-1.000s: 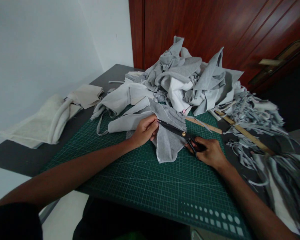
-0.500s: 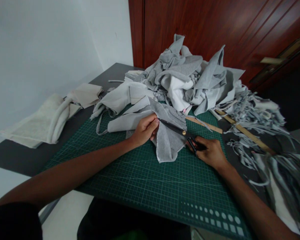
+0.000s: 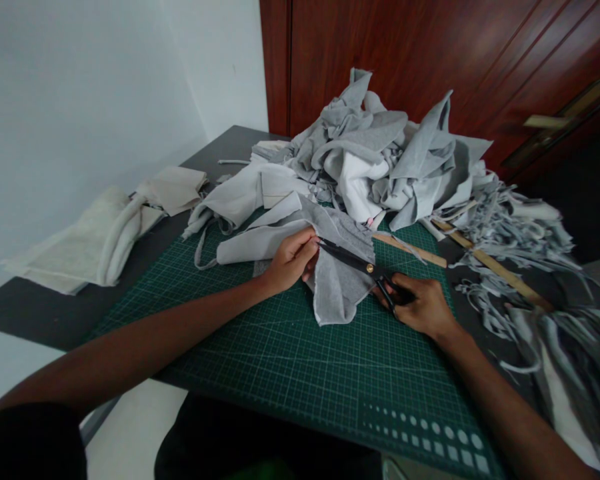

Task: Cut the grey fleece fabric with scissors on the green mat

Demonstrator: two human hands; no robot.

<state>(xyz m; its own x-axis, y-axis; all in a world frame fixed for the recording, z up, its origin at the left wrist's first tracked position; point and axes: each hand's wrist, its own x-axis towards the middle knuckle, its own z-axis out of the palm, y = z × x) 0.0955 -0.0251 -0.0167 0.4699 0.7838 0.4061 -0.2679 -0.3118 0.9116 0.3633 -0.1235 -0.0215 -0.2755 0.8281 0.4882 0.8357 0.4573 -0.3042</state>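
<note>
My left hand (image 3: pixel 294 259) pinches the edge of a grey cloth (image 3: pixel 333 293) over the green cutting mat (image 3: pixel 290 360). Black scissors (image 3: pixel 370 268) are in my right hand (image 3: pixel 423 303), with its fingers through the handles. The blades lie across the grey cloth and point left, their tips close to my left fingertips. Part of the cloth hangs down below the blades, and the rest spreads behind my left hand.
A large heap of grey and white cloth (image 3: pixel 370 147) stands at the back. Thin scraps (image 3: pixel 520 220) and a wooden strip (image 3: pixel 500 270) lie on the right, a shorter strip (image 3: pixel 415 251) nearer. Pale folded cloth (image 3: pixel 80 247) is at the left.
The view has shifted very slightly. The scissor handles look a little wider apart; both hands keep nearly the same place.
</note>
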